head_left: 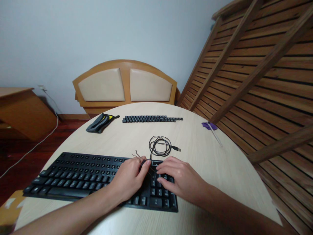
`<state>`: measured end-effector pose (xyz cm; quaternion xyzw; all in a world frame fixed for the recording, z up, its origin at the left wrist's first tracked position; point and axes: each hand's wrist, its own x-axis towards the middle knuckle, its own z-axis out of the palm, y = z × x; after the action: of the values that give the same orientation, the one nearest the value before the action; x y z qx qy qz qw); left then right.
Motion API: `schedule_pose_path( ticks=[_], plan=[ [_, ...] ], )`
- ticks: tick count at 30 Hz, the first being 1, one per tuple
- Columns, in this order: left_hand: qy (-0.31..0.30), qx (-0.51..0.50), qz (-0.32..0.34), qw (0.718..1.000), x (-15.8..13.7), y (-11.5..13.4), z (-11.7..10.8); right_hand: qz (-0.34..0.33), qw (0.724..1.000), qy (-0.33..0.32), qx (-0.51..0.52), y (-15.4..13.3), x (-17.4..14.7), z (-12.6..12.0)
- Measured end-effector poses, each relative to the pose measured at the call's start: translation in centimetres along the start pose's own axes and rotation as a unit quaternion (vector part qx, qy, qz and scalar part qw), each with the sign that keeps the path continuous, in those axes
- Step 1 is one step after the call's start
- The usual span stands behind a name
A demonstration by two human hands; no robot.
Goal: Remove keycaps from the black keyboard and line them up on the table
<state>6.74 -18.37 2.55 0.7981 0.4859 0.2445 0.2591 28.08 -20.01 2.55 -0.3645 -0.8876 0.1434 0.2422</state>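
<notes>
A black full-size keyboard (80, 176) lies across the near side of the table; its upper rows show bare switches, while lower rows carry keycaps. My left hand (130, 176) is closed on a wire keycap puller (139, 156), whose bent wire tips stick out past the fingers, away from me. Thin wire also shows on the other side of the grip, near the number pad (157, 192). Over that pad's upper part, my right hand (179, 174) rests with fingers curved and thumb apart, touching the keys; nothing shows in it. Its fingertips partly hide the keys there.
Behind the keyboard lies its coiled cable with a USB plug (176, 148). Removed keycaps (149, 119) stand in rows farther back. A grey and yellow pouch (101, 123) is at far left; a purple cloth (209, 126) and slim white brush-like stick (215, 134) are at right.
</notes>
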Motion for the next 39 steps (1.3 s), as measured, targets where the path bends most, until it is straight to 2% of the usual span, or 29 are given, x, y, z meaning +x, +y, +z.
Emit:
schedule_pose_path(
  ticks=[3,8,15,20,32,39],
  plan=[
    [-0.009,0.004,-0.005,1.0,0.0,-0.1,0.0,-0.003,1.0,0.006,0.004,0.0,0.0,0.0],
    [0.011,-0.014,0.005,1.0,-0.1,-0.1,0.0,-0.003,1.0,0.004,0.005,0.0,-0.1,0.1],
    [-0.055,-0.101,-0.046,0.992,0.3,0.2,-0.5,-0.005,1.0,0.013,0.004,0.1,-0.2,0.4],
    [-0.073,-0.144,-0.063,0.985,0.3,0.1,-0.6,-0.024,0.999,0.028,0.017,0.3,0.1,0.4],
    [-0.074,-0.145,-0.076,0.984,0.2,0.0,-0.5,-0.069,0.994,0.069,0.04,1.3,0.3,0.9],
    [-0.07,-0.145,-0.072,0.984,0.3,-0.1,-0.5,-0.072,0.993,0.074,0.058,1.7,0.5,0.9]
  ],
)
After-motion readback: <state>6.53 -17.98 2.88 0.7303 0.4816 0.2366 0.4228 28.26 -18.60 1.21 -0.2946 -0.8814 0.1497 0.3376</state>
